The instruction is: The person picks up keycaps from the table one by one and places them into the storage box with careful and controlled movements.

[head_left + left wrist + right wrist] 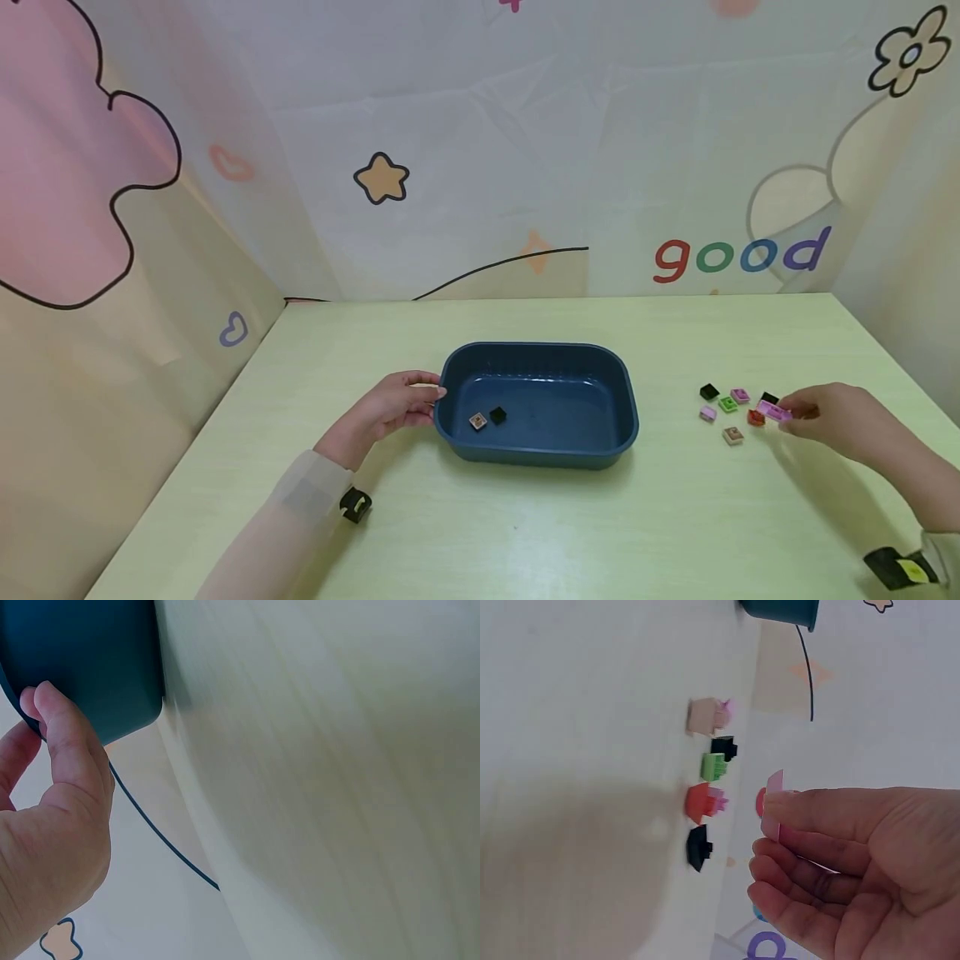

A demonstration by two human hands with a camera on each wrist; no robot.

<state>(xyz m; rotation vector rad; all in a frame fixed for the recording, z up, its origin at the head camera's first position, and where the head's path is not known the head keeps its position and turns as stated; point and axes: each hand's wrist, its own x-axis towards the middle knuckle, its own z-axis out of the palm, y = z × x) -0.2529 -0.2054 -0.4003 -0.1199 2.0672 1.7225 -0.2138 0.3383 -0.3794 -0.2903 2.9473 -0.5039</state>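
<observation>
A dark blue plastic basin stands on the table, with a beige brick and a dark brick inside near its left end. My left hand grips the basin's left rim; in the left wrist view, fingers of that hand lie against the outer wall. Over at the right, my right hand pinches a pink toy brick between thumb and fingertips. The right wrist view has this pink brick raised above the table.
Beside the held brick lie loose bricks: a red one, a green one, a beige one, a black one and several others. A printed cloth hangs behind the pale table.
</observation>
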